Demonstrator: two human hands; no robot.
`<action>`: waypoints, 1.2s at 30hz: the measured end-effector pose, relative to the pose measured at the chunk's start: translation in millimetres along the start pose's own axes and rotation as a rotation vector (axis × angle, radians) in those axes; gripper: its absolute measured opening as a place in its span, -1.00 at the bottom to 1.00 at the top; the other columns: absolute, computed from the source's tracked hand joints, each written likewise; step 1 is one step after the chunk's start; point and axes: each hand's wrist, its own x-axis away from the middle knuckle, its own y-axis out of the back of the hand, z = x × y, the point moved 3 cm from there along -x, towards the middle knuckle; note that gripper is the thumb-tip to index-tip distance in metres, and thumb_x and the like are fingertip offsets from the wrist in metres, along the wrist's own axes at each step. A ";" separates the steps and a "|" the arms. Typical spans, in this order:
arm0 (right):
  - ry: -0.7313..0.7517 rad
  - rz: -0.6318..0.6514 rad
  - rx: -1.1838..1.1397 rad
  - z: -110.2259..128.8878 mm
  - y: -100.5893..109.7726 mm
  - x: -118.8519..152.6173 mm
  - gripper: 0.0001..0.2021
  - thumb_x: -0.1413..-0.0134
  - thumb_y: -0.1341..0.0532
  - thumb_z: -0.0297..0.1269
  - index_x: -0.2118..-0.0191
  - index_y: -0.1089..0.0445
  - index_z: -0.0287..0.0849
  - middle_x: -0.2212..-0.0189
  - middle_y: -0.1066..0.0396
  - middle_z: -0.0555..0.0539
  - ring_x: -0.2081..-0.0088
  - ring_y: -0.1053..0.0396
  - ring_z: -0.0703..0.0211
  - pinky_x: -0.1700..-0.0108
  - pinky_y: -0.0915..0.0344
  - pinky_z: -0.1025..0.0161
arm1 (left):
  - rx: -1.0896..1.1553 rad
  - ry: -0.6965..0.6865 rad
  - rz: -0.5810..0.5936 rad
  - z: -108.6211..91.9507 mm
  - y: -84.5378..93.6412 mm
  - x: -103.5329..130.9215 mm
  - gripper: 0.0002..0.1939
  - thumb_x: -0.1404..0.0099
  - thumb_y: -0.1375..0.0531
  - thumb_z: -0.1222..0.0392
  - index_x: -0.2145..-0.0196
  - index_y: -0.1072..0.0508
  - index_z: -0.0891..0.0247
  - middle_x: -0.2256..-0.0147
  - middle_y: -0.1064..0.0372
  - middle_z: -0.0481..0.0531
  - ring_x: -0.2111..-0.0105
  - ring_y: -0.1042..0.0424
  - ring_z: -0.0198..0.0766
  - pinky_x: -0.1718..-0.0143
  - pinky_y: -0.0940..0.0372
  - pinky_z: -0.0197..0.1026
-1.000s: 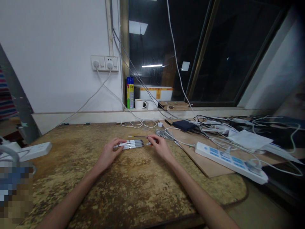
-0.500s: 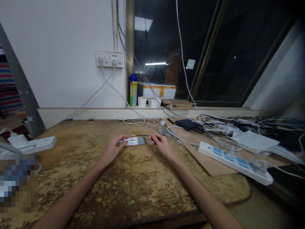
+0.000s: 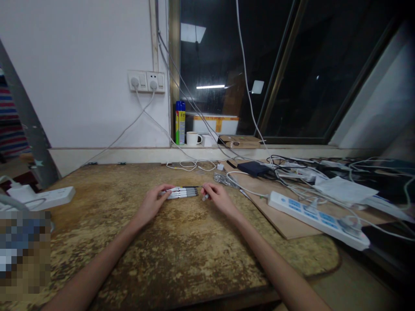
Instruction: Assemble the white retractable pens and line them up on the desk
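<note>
Two hands (image 3: 152, 203) (image 3: 218, 198) bracketing pens (image 3: 183, 192), spray can (image 3: 180, 123) lettering unreadable

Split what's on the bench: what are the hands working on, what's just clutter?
In hand:
pens, a row flat on the table
left hand on their left ends
right hand at their right ends, holding a small cap

Lying about:
power strip
cables
mug
spray can
black adapter
</note>
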 end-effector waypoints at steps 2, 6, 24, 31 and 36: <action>0.005 0.004 0.012 1.7 0.4 0.4 -0.53 -0.29 -0.04 0.09 0.39 -0.46 -0.18 0.52 -0.35 -0.01 0.46 -0.25 0.19 0.39 -0.14 0.29 | 0.009 0.000 -0.011 -1.5 0.8 0.1 -0.65 -0.41 -0.08 -0.01 0.02 -0.53 0.19 0.02 -0.52 0.10 -0.01 -0.45 -0.05 -0.11 -0.28 -0.05; 0.033 0.022 0.041 6.6 -0.3 2.6 -0.55 -0.32 -0.04 0.02 0.42 -0.45 -0.18 0.51 -0.35 -0.01 0.43 -0.26 0.19 0.37 -0.13 0.30 | 0.027 -0.004 0.010 -7.0 -0.3 1.1 -0.65 -0.40 -0.09 0.00 0.02 -0.54 0.17 0.01 -0.52 0.07 -0.01 -0.45 -0.06 -0.13 -0.26 -0.04; 0.092 0.153 0.134 16.8 -14.1 11.5 -0.65 -0.30 -0.11 -0.05 0.32 -0.51 -0.17 0.43 -0.47 0.00 0.38 -0.33 0.17 0.30 -0.17 0.30 | 0.024 -0.022 0.132 -22.6 -13.9 6.0 -0.67 -0.34 -0.19 -0.03 0.04 -0.59 0.11 0.00 -0.53 0.06 0.00 -0.48 -0.04 -0.11 -0.29 -0.05; 0.000 0.161 0.078 11.2 -13.4 9.8 -0.59 -0.31 -0.06 0.00 0.32 -0.50 -0.17 0.46 -0.46 0.00 0.40 -0.34 0.17 0.32 -0.20 0.29 | 0.030 -0.007 0.129 -24.6 -15.1 5.8 -0.67 -0.35 -0.18 -0.04 0.05 -0.59 0.11 0.00 -0.53 0.05 0.00 -0.47 -0.05 -0.11 -0.28 -0.05; -0.047 0.028 0.030 -0.8 -4.8 3.9 -0.64 -0.30 -0.02 -0.09 0.20 -0.50 -0.17 0.36 -0.47 -0.04 0.31 -0.39 0.14 0.22 -0.27 0.25 | 0.028 -0.012 0.104 -21.5 -12.1 4.0 -0.67 -0.35 -0.16 -0.03 0.04 -0.58 0.09 -0.02 -0.52 0.05 -0.02 -0.47 -0.05 -0.13 -0.28 -0.02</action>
